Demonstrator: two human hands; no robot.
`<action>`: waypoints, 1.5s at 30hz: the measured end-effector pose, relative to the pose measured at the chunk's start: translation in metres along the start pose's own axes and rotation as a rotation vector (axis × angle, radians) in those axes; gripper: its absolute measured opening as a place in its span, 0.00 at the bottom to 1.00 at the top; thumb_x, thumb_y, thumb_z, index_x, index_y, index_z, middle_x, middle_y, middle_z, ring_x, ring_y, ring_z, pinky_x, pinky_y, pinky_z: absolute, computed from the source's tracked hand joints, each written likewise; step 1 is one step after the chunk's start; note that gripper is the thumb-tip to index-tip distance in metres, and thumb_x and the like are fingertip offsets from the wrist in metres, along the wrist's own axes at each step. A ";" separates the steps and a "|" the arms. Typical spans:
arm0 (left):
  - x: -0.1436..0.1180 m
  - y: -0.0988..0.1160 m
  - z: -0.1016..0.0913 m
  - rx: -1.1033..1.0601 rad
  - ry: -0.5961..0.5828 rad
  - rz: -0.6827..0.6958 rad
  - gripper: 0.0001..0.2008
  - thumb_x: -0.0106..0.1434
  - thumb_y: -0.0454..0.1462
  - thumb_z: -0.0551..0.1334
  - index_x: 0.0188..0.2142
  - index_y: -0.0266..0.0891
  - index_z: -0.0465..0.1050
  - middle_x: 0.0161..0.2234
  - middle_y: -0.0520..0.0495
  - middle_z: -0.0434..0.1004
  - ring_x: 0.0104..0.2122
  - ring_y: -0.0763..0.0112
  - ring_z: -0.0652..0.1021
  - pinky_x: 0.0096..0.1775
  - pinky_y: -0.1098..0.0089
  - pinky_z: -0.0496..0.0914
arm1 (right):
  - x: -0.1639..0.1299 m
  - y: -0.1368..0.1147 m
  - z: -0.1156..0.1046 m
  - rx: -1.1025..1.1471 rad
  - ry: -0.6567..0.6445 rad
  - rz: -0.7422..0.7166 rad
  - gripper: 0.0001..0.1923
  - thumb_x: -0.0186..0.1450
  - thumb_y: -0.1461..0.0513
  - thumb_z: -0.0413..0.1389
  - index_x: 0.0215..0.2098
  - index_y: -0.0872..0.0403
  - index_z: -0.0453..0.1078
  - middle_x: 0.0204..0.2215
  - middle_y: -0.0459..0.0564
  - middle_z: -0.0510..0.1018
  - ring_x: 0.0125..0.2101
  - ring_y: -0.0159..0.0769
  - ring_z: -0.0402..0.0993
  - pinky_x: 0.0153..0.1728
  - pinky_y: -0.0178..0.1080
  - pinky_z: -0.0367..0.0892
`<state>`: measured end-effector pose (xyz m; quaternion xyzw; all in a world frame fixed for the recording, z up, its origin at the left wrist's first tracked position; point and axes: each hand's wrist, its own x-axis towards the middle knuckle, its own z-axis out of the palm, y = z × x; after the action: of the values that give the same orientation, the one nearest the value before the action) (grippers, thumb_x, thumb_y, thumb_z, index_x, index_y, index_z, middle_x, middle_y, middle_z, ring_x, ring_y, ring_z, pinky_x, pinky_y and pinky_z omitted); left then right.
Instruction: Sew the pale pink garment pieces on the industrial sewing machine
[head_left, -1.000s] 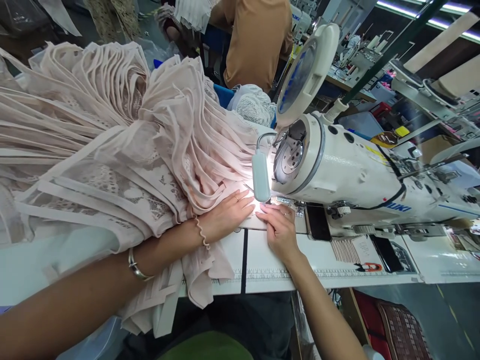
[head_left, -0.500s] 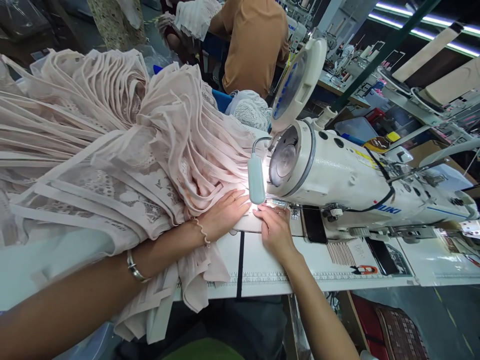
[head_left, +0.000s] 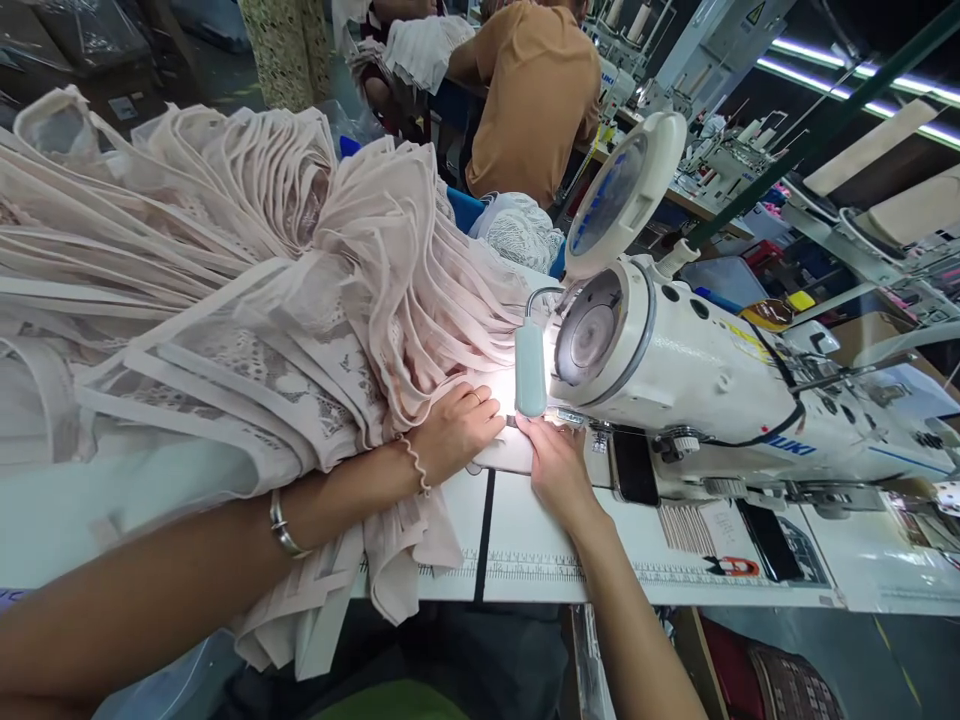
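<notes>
Hands (head_left: pixel 456 432) (head_left: pixel 556 466) press fabric (head_left: pixel 420 300) flat beside the needle.

The lamp (head_left: pixel 530 368) and its glare hide the needle (both hands' fingertips too); the pink fabric (head_left: pixel 225 290) runs off the left edge.

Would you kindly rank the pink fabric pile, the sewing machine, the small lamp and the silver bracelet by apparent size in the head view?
1. Pink fabric pile, largest.
2. Sewing machine, clearly smaller, though it sits farther off.
3. Small lamp.
4. Silver bracelet, smallest, even though it is nearer the camera.
</notes>
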<state>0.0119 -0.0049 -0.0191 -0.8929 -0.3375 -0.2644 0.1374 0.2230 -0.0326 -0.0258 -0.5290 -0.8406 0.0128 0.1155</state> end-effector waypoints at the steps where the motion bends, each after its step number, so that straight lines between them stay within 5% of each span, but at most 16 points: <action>1: 0.000 0.000 0.000 0.001 -0.006 0.004 0.15 0.72 0.29 0.50 0.28 0.36 0.68 0.27 0.48 0.68 0.32 0.66 0.67 0.37 0.67 0.60 | 0.000 0.000 0.000 -0.015 -0.019 0.004 0.29 0.65 0.73 0.40 0.59 0.54 0.68 0.51 0.54 0.78 0.49 0.42 0.71 0.57 0.49 0.57; 11: 0.004 0.003 -0.003 0.035 -0.131 0.008 0.15 0.70 0.26 0.49 0.30 0.37 0.67 0.26 0.48 0.69 0.30 0.65 0.68 0.35 0.64 0.58 | 0.005 -0.005 -0.005 -0.069 -0.169 0.111 0.32 0.63 0.75 0.38 0.62 0.57 0.64 0.49 0.58 0.77 0.50 0.45 0.70 0.59 0.55 0.52; 18: 0.005 0.017 -0.009 0.082 -0.384 -0.227 0.12 0.65 0.23 0.51 0.33 0.34 0.70 0.26 0.43 0.72 0.30 0.61 0.73 0.34 0.63 0.59 | 0.015 -0.008 -0.004 -0.200 -0.146 0.277 0.27 0.64 0.72 0.43 0.57 0.54 0.69 0.40 0.59 0.78 0.43 0.48 0.71 0.47 0.49 0.60; 23: 0.026 0.006 -0.005 0.010 -0.518 -0.361 0.09 0.65 0.26 0.54 0.38 0.32 0.73 0.29 0.39 0.77 0.33 0.59 0.76 0.37 0.63 0.61 | 0.022 -0.012 -0.011 -0.213 -0.142 0.339 0.23 0.65 0.72 0.43 0.48 0.51 0.73 0.30 0.52 0.76 0.32 0.41 0.68 0.43 0.45 0.59; 30: 0.044 -0.007 0.007 -0.052 -0.503 -0.374 0.14 0.68 0.29 0.52 0.46 0.38 0.74 0.37 0.39 0.79 0.41 0.57 0.77 0.42 0.61 0.64 | 0.017 -0.009 -0.008 -0.212 -0.064 0.120 0.20 0.56 0.77 0.42 0.33 0.53 0.71 0.26 0.49 0.69 0.30 0.39 0.61 0.36 0.38 0.56; 34: 0.042 -0.005 0.011 -0.076 -0.494 -0.393 0.13 0.68 0.30 0.52 0.47 0.36 0.74 0.42 0.37 0.79 0.45 0.55 0.77 0.45 0.60 0.65 | 0.014 -0.005 -0.004 -0.246 -0.016 0.091 0.21 0.54 0.78 0.43 0.33 0.53 0.71 0.23 0.47 0.67 0.28 0.38 0.60 0.33 0.37 0.55; 45: 0.039 -0.003 0.014 -0.057 -0.421 -0.380 0.09 0.66 0.28 0.54 0.38 0.35 0.73 0.34 0.38 0.79 0.38 0.54 0.78 0.39 0.58 0.66 | 0.012 -0.009 -0.006 -0.232 -0.035 0.141 0.30 0.60 0.75 0.44 0.54 0.53 0.73 0.36 0.56 0.79 0.41 0.44 0.70 0.51 0.46 0.62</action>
<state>0.0400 0.0244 -0.0086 -0.8525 -0.5122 -0.1036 -0.0128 0.2111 -0.0268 -0.0162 -0.5963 -0.7991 -0.0672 0.0378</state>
